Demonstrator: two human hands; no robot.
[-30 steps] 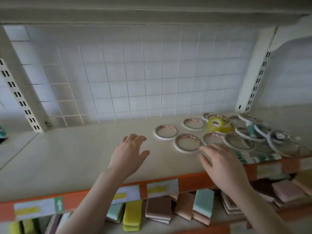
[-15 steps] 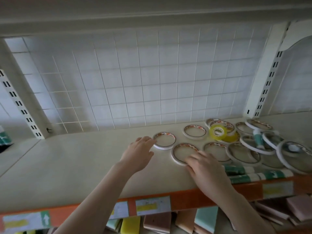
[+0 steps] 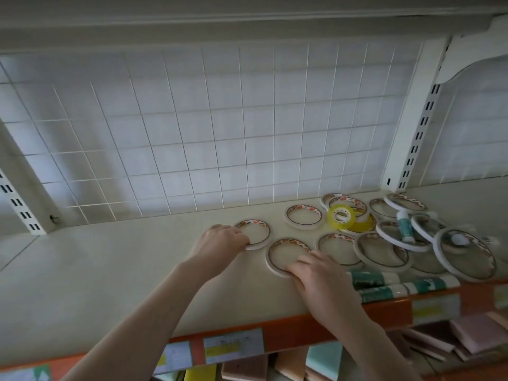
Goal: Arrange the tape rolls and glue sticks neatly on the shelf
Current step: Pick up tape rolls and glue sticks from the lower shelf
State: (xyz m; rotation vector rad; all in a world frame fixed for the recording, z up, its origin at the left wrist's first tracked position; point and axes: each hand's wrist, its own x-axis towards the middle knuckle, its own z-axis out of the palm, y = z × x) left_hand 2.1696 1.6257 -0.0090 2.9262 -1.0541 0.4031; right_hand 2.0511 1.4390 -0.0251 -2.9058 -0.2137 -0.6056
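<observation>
Several thin white tape rolls lie flat on the cream shelf point(image 3: 110, 270), crowded toward the right. My left hand point(image 3: 220, 244) grips the near-left rim of the leftmost tape roll point(image 3: 257, 232). My right hand point(image 3: 321, 279) holds the near edge of the front tape roll point(image 3: 283, 253), fingers curled over its rim. A small yellow tape roll point(image 3: 341, 215) leans on another yellow roll behind. Two teal-and-white glue sticks point(image 3: 384, 284) lie along the front edge to the right of my right hand. A third glue stick point(image 3: 405, 226) rests on the pile of rolls.
A white wire grid point(image 3: 220, 133) backs the shelf, with slotted uprights point(image 3: 412, 133) at right and left. An orange price strip point(image 3: 302, 331) runs along the front edge. Coloured sponges point(image 3: 324, 361) sit on the shelf below. The shelf's left half holds nothing.
Both hands moved forward onto the tape rolls: the left reached the leftmost roll and the right came down on the front roll. The view tilted up slightly.
</observation>
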